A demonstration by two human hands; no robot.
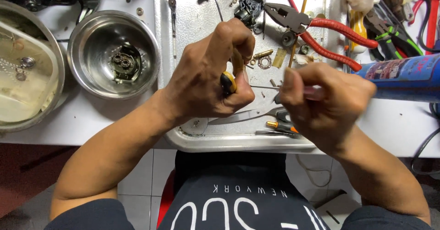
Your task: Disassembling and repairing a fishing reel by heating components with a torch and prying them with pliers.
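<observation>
Metal tray [220,140] sits mid-table, strewn with small parts. Over its near edge, the left hand [208,76] has its fingers closed tight around a yellow-and-black-handled tool [230,76]. The right hand [327,104], blurred, pinches a thin metal rod [265,87] running between both hands. Red-handled pliers [316,30] lie by the tray's far right corner; a steel bowl [113,53] stands left. The rod looks slender, so a slipped grip might bend it or fling it among the loose parts.
</observation>
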